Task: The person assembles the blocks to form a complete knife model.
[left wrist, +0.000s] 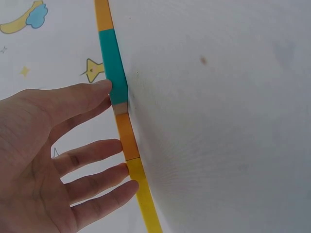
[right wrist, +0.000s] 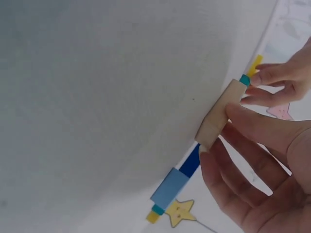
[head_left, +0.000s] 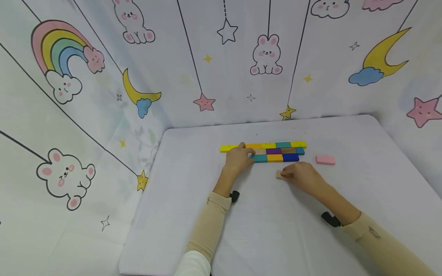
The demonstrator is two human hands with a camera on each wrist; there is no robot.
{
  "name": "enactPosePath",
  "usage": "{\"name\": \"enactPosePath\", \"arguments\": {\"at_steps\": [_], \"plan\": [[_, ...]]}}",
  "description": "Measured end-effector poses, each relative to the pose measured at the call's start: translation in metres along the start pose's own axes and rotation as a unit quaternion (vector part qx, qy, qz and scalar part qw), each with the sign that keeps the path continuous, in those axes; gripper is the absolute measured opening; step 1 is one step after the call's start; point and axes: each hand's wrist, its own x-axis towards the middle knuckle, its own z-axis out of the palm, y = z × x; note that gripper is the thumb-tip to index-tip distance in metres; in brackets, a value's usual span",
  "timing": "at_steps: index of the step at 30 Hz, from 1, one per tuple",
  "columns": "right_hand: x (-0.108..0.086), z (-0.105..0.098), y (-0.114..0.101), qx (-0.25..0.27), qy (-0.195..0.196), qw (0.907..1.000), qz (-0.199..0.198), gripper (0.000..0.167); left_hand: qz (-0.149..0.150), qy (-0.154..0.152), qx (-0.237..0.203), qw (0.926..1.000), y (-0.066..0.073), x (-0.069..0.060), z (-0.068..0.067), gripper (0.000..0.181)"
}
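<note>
My right hand [head_left: 305, 177] pinches a light wooden block [head_left: 279, 174] just in front of the lined-up blocks. In the right wrist view the wooden block [right wrist: 219, 115] lies between the thumb and fingertips. My left hand [head_left: 238, 159] is at the left part of the rows, its fingers spread and lightly bent. Its thumb touches a teal block [left wrist: 114, 68], and other fingertips rest against an orange block [left wrist: 128, 138] and a yellow block [left wrist: 145, 189]. The rows hold a purple block [head_left: 273, 151], a dark blue block [head_left: 291, 157] and several others.
A pink block [head_left: 325, 160] lies apart, right of the rows. In the right wrist view a light blue block face [right wrist: 170, 187] shows near the rows' end. The white table [head_left: 269, 230] meets a patterned cloth wall [head_left: 235, 88] at its back and sides.
</note>
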Motion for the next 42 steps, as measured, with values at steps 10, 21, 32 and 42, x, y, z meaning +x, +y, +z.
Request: {"name": "enactPosePath", "arguments": {"at_steps": [10,21,32,42], "plan": [[0.017,0.004,-0.001,-0.010,0.004,0.9998,-0.018,0.017,-0.003,-0.004,0.001,1.0000,0.001,0.001,0.000,0.033],[0.033,0.002,-0.012,-0.003,-0.008,0.9999,0.007,0.014,0.007,0.002,0.002,1.0000,-0.001,0.002,0.000,0.033],[0.043,0.006,-0.022,0.023,-0.020,0.9986,0.043,0.015,0.002,0.006,0.008,0.9999,0.002,-0.001,0.000,0.033],[0.056,0.006,-0.035,-0.001,-0.039,0.9984,0.041,0.015,-0.001,0.009,0.011,0.9999,0.002,-0.001,0.000,0.033]]}}
